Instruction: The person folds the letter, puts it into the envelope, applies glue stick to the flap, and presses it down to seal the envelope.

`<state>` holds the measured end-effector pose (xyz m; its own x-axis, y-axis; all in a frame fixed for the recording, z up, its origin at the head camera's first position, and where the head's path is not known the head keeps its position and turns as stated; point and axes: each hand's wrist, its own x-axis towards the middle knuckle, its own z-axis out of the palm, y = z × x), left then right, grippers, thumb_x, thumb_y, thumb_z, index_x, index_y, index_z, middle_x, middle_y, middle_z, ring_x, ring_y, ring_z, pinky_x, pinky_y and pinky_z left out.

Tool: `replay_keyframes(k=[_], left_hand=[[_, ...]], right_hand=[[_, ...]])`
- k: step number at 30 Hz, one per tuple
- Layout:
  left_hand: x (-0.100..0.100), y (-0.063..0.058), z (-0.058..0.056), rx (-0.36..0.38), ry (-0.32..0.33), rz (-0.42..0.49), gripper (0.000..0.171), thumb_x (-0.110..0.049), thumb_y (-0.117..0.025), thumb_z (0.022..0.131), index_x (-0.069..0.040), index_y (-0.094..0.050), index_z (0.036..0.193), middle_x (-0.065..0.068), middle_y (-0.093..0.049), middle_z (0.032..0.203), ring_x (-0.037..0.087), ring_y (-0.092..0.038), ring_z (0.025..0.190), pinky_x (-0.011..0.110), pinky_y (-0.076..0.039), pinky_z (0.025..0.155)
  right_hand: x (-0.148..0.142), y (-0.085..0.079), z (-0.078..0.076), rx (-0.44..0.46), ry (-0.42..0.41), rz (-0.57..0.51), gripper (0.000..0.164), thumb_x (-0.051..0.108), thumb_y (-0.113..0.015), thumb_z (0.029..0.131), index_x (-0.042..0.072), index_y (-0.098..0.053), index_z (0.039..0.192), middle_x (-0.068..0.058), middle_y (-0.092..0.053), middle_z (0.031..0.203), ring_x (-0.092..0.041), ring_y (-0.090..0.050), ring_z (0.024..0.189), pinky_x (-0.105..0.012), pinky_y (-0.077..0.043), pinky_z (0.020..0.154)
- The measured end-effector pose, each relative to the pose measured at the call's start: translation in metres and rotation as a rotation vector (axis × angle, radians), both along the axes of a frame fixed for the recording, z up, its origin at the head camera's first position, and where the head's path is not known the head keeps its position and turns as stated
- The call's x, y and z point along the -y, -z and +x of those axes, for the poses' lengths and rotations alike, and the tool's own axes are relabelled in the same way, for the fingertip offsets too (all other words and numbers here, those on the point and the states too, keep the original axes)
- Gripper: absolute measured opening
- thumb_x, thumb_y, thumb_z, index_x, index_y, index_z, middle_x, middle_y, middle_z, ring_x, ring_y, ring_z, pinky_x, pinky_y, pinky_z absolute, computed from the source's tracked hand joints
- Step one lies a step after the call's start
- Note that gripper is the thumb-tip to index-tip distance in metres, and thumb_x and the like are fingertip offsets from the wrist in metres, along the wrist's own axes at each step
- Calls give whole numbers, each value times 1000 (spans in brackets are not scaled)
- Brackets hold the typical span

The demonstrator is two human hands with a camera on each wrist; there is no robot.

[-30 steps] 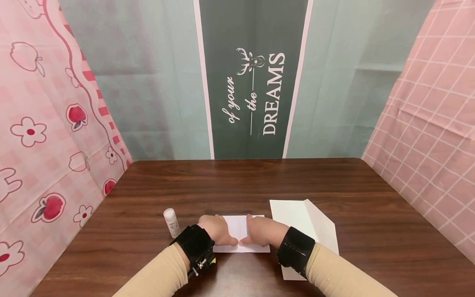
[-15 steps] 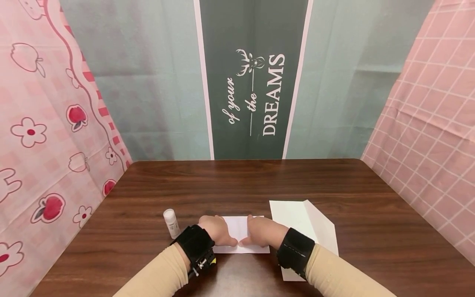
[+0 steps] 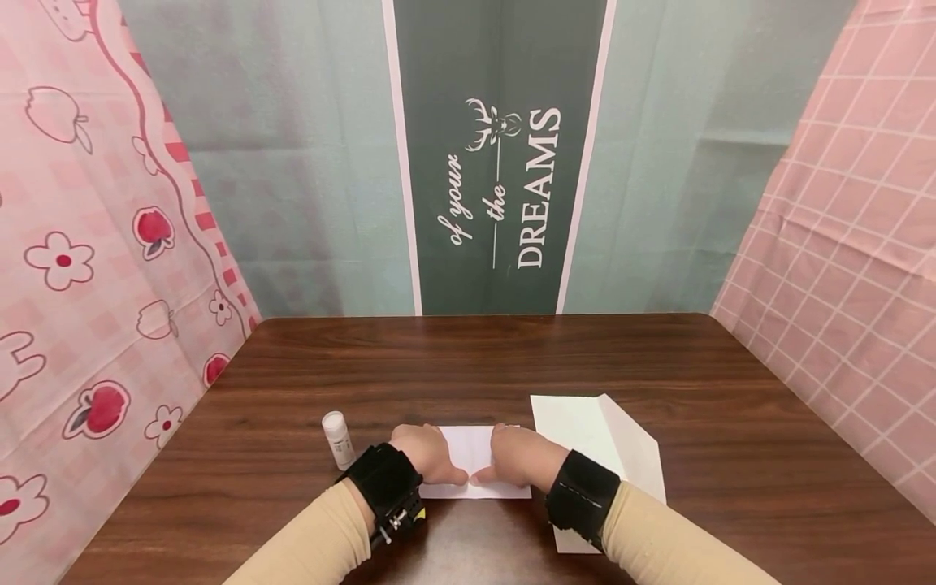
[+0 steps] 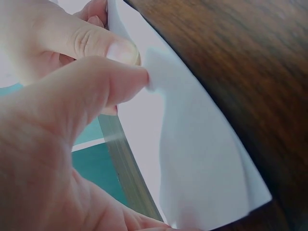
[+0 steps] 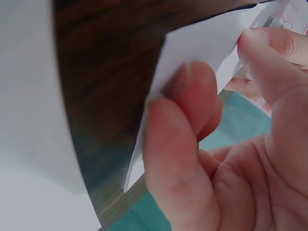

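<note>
A folded sheet of white paper (image 3: 468,445) lies in front of me, long side across the table. My left hand (image 3: 430,455) holds its left part, thumb on the near part and fingers toward the far edge. My right hand (image 3: 522,457) holds the right part the same way. Both thumb tips nearly meet at the middle. In the left wrist view, the left thumb (image 4: 110,79) presses the paper (image 4: 192,139). In the right wrist view, curled right fingers (image 5: 173,144) touch the paper (image 5: 202,43); some fingertips are hidden.
A larger creased white sheet (image 3: 578,426) lies to the right, partly under the right forearm, its right flap angled. A white capped tube, like a glue stick (image 3: 338,440), stands left of the left hand. Wood-grain table (image 3: 468,357) stretches behind, with curtains around it.
The right fingers have shifted slightly to the right along the far edge of the folded paper. The left hand, the tube and the larger sheet stay about where they were.
</note>
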<state>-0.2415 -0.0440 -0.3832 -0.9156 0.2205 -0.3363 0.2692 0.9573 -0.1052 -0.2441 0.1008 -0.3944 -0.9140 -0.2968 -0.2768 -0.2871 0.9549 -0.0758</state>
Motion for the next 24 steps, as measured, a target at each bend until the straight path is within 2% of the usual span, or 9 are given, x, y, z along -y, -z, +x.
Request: replay_keyframes(k=[4, 9, 19, 24], left_hand=[[0, 1, 0, -7, 7, -8, 79, -66, -57, 72, -1, -61, 117, 11, -60, 120, 23, -60, 95, 42, -48, 72], [0, 2, 0, -14, 9, -9, 81, -65, -58, 71, 0, -59, 120, 11, -59, 122, 24, -61, 97, 42, -48, 72], [0, 2, 0, -16, 10, 2, 81, -64, -58, 71, 1, -59, 119, 11, -60, 120, 24, -61, 92, 42, -47, 70], [1, 2, 0, -13, 9, 2, 81, -65, -58, 71, 0, -59, 119, 11, -59, 121, 25, -61, 94, 42, -48, 71]], right_hand=[[0, -2, 1, 4, 13, 4, 82, 57, -69, 73, -14, -55, 110, -20, -60, 97, -23, -53, 68, -35, -49, 70], [0, -3, 1, 1, 3, 14, 81, 58, -68, 73, -13, -55, 109, -19, -60, 94, -23, -54, 69, -36, -50, 71], [-3, -2, 2, -23, 30, 52, 82, 64, -66, 71, -10, -58, 107, -15, -61, 89, -21, -55, 68, -40, -51, 68], [-2, -2, 4, -33, 35, 72, 85, 66, -64, 71, -9, -58, 109, -17, -63, 94, -22, -58, 71, -41, -51, 69]])
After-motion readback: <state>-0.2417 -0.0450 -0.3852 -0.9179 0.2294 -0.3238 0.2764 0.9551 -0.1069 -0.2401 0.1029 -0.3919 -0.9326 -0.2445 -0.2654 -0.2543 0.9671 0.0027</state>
